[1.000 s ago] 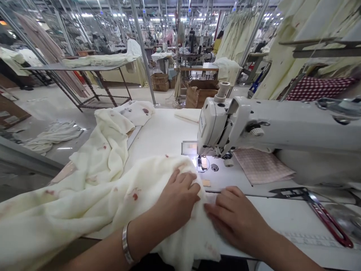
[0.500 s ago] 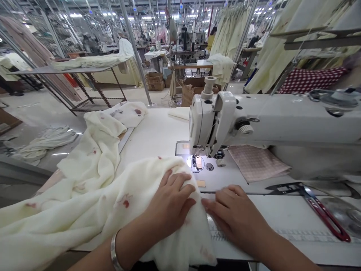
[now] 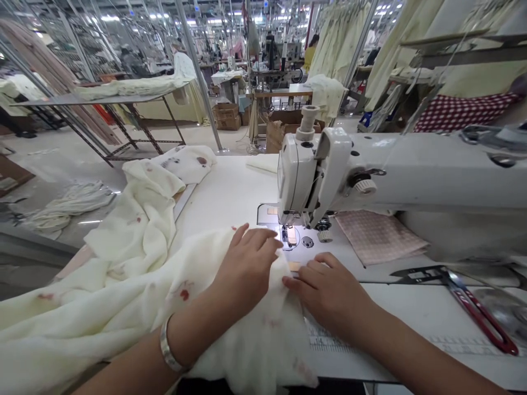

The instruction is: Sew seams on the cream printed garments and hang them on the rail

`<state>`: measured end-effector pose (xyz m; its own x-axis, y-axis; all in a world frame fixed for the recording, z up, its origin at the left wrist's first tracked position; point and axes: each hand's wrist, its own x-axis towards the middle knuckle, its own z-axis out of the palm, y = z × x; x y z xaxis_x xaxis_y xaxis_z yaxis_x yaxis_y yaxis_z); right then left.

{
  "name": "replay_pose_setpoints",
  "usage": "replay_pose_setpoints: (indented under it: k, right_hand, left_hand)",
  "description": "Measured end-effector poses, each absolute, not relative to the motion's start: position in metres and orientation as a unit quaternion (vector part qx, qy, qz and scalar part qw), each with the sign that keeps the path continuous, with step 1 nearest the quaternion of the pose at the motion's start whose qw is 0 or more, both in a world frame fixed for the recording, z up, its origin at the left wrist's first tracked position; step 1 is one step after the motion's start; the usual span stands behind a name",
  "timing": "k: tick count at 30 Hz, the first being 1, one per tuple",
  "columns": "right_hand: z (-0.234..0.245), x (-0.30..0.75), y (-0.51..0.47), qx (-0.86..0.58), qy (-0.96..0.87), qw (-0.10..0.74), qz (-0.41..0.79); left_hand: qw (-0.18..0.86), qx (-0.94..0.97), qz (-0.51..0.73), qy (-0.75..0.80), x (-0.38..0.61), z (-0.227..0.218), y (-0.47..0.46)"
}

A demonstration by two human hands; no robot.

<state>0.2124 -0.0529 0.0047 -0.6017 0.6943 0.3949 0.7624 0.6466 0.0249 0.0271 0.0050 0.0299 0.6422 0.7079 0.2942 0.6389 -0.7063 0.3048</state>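
Note:
A cream fabric (image 3: pixel 164 307) with small reddish flower prints spreads over the left of the sewing table and hangs down its front edge. My left hand (image 3: pixel 251 260) lies over the fabric close to the needle area, its fingers stretched forward and slightly apart. At the fabric's right edge, my right hand (image 3: pixel 325 280) has its fingers bent and closed, with thumb and forefinger pinching the cloth. Just beyond both hands is the lit presser foot (image 3: pixel 285 235) of a white sewing machine (image 3: pixel 304 175). No cloth shows under the foot.
Red-handled thread snips (image 3: pixel 473 307) lie at the right beside a ruler scale (image 3: pixel 329 344) along the table front. A pink checked cloth (image 3: pixel 376 236) sits under the machine arm. Behind stand a rack table (image 3: pixel 45 101), cardboard boxes (image 3: pixel 227 116) and hanging garments (image 3: pixel 340 44).
My left hand has lifted a little off its flat position and its fingers have drawn together. My right hand has moved left and away from me, onto the fabric's edge.

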Motion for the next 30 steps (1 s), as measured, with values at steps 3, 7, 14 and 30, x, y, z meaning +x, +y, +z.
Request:
replay_pose_setpoints:
  k: [3, 7, 14, 30]
  right_hand:
    - [0.002, 0.213, -0.051, -0.388, -0.896, 0.191, -0.097]
    - [0.0, 0.227, -0.052, -0.352, -0.909, 0.205, -0.092]
    - [-0.001, 0.234, -0.057, -0.353, -0.912, 0.203, -0.045]
    - [-0.005, 0.233, -0.069, -0.39, -0.896, 0.202, 0.068]
  left_hand:
    - [0.07, 0.903, 0.119, 0.406, 0.033, 0.027, 0.022]
    - [0.091, 0.903, 0.1, 0.408, 0.03, 0.012, 0.034]
    - [0.072, 0.921, 0.098, 0.37, 0.028, 0.014, 0.032]
    - [0.465, 0.749, 0.11, 0.459, 0.045, 0.035, 0.027]
